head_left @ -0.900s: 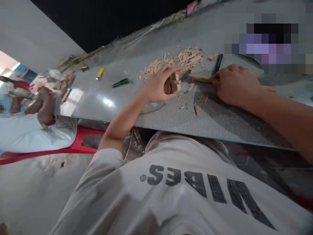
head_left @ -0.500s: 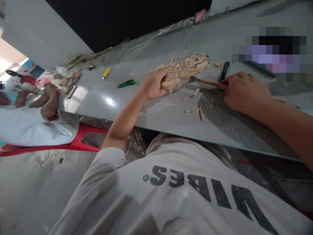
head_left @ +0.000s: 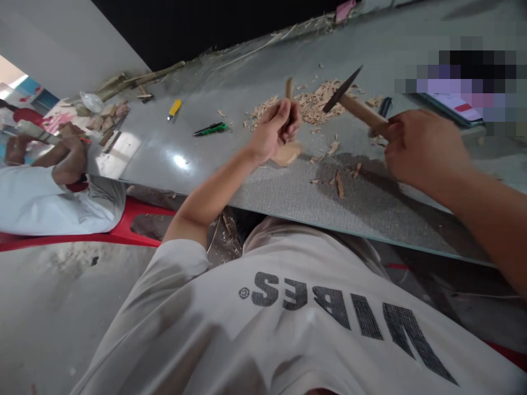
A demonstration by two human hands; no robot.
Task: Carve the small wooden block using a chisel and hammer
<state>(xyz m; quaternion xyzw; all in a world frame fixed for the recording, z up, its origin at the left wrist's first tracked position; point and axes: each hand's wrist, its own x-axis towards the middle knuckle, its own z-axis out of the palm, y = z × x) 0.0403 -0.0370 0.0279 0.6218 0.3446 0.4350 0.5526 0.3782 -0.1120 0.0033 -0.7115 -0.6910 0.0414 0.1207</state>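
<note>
My left hand [head_left: 276,127] is closed around a small wooden piece [head_left: 289,89], whose end sticks up above the fingers. Under that hand a pale wooden block [head_left: 288,154] lies on the grey table [head_left: 230,164]. My right hand [head_left: 424,145] grips the wooden handle of a hammer [head_left: 362,111], its dark, pointed metal head raised over the table. Behind both hands spreads a pile of wood shavings [head_left: 321,104], and loose chips [head_left: 339,184] are scattered nearer the front edge.
A green cutter [head_left: 211,129] and a yellow cutter [head_left: 175,109] lie to the left. Farther left, a person [head_left: 53,197] sits on a red chair [head_left: 135,211]. A phone [head_left: 457,109] and a dark blue object [head_left: 385,107] are at the right.
The hammer has been lifted and its head turned upward. My left hand has turned, and the small wooden piece now points up instead of lying low. The view has shifted slightly.
</note>
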